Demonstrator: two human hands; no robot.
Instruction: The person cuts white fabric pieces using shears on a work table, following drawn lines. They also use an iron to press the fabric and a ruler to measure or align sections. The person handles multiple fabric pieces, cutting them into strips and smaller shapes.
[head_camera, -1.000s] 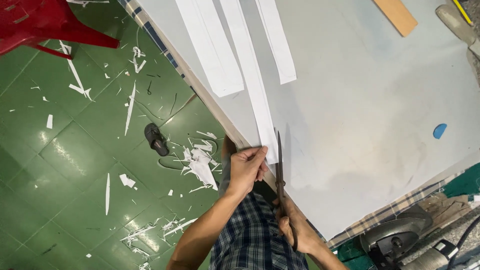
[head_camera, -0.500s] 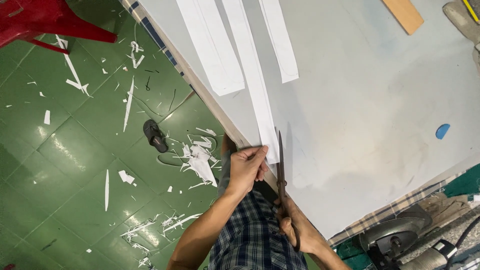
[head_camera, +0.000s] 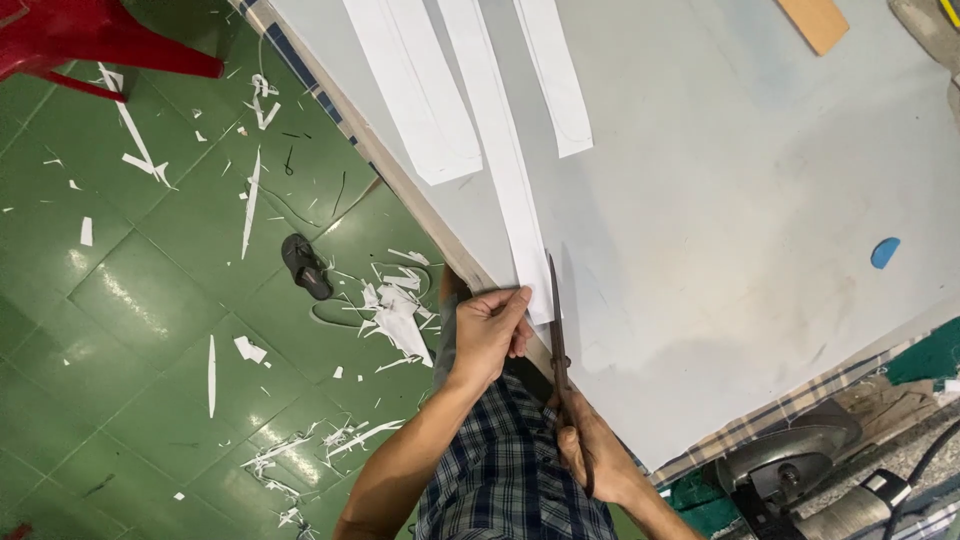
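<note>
A long white paper strip (head_camera: 500, 150) runs lengthwise away from the worker across the grey surface (head_camera: 720, 200), its near end at the edge. The left hand (head_camera: 490, 335) pinches that end; the right hand (head_camera: 590, 450) grips dark scissors (head_camera: 556, 320), blades pointing along the strip. Paper scraps (head_camera: 395, 315) litter the green floor (head_camera: 120, 330).

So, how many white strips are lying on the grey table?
3: left strip, widest, possibly two overlapped; middle strip, long, reaching the left hand and scissors; right strip, short.

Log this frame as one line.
left hand: pinching white strip | right hand: gripping scissors | scissors: alongside strip on grey table
</note>
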